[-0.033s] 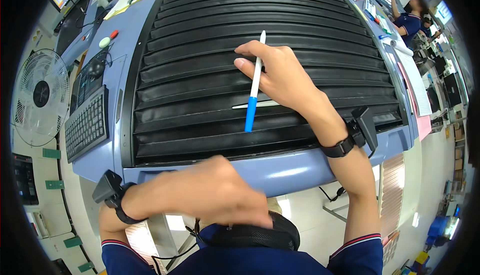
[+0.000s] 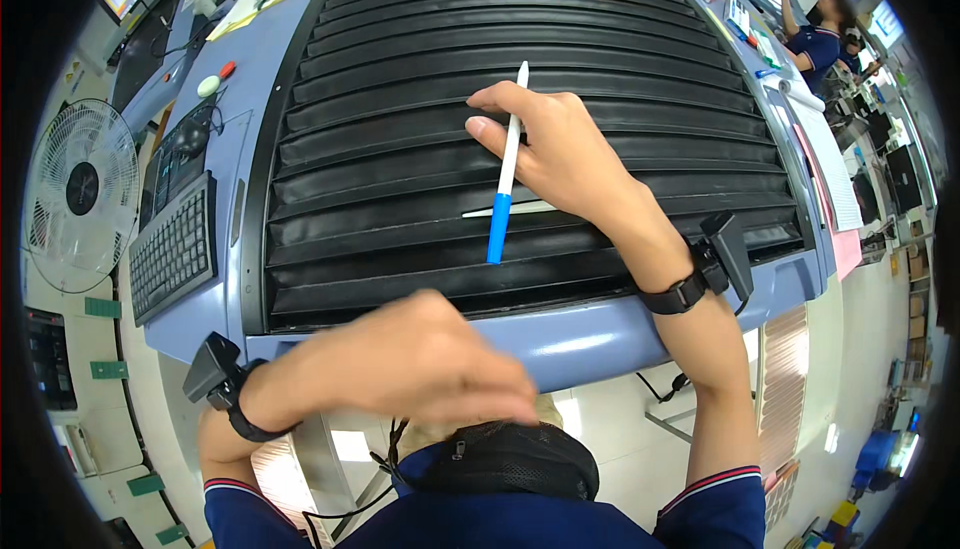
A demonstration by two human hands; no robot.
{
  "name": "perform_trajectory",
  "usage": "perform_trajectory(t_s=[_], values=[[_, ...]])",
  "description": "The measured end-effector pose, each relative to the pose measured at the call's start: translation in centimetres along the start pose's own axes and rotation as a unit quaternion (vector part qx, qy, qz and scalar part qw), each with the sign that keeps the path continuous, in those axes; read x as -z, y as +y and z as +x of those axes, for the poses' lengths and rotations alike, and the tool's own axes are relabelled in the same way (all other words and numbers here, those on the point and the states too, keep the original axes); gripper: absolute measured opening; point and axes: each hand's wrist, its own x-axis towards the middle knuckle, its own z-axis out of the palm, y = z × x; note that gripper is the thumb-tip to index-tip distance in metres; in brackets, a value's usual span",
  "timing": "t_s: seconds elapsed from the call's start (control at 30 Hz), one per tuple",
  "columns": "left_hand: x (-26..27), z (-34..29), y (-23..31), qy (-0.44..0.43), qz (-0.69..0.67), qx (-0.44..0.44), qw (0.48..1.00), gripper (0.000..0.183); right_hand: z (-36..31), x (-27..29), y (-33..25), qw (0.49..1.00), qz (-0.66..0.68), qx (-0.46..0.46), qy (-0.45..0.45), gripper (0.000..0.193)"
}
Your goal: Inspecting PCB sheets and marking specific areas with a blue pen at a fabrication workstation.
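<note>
Two bare hands are at work over one black pleated cover (image 2: pixel 400 174), set in a blue-grey machine casing (image 2: pixel 570 344). The right hand (image 2: pixel 560 144) grasps one pen (image 2: pixel 505 169), white along most of its length with one blue end; the pen slants above the cover, blue end toward the person, and the tips of thumb and forefinger stand apart to the left of it. One slim pale tool (image 2: pixel 510 210) crosses behind the pen, its right end near the underside of the same hand; whether the curled fingers also hold it, I cannot tell. The left hand (image 2: pixel 455 369) is blurred, above the casing's front edge and near one black pouch (image 2: pixel 525 464) at the person's waist; its fingers point rightward, and I cannot tell whether they are clenched or hold anything. Two black wrist devices (image 2: pixel 215 374) are strapped on, one per arm. On the casing's left side are one keyboard (image 2: pixel 175 249), one dark mouse (image 2: pixel 190 135) and two round buttons, one pale green (image 2: pixel 208 86) and one red (image 2: pixel 229 70). One fan (image 2: pixel 82 189) stands farther left. On the right lies at least one white sheet (image 2: pixel 835 184), with one pink sheet (image 2: pixel 849 252) partly showing beneath
</note>
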Motion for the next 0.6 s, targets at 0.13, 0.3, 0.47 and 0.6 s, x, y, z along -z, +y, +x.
perform_trajectory(t_s=[0.13,0.3,0.47,0.6], values=[[1.2,-0.3,-3.3,0.206,-0.008,0.100,0.973,0.009,-0.2,0.0,-0.1,0.999,-0.005,-0.040,-0.031,0.030],[2.1,-1.7,-6.5,0.322,0.197,0.159,0.912,0.025,-0.5,-0.4,0.4,0.999,0.002,0.031,0.016,0.026],[1.6,-1.2,-7.5,0.350,0.254,0.090,0.897,0.012,-0.4,-0.6,-0.4,0.998,-0.004,0.052,-0.039,0.027],[1.1,-1.2,-8.4,0.417,0.246,0.083,0.871,0.009,-0.3,-1.2,-0.8,0.991,0.026,0.104,-0.078,0.028]])
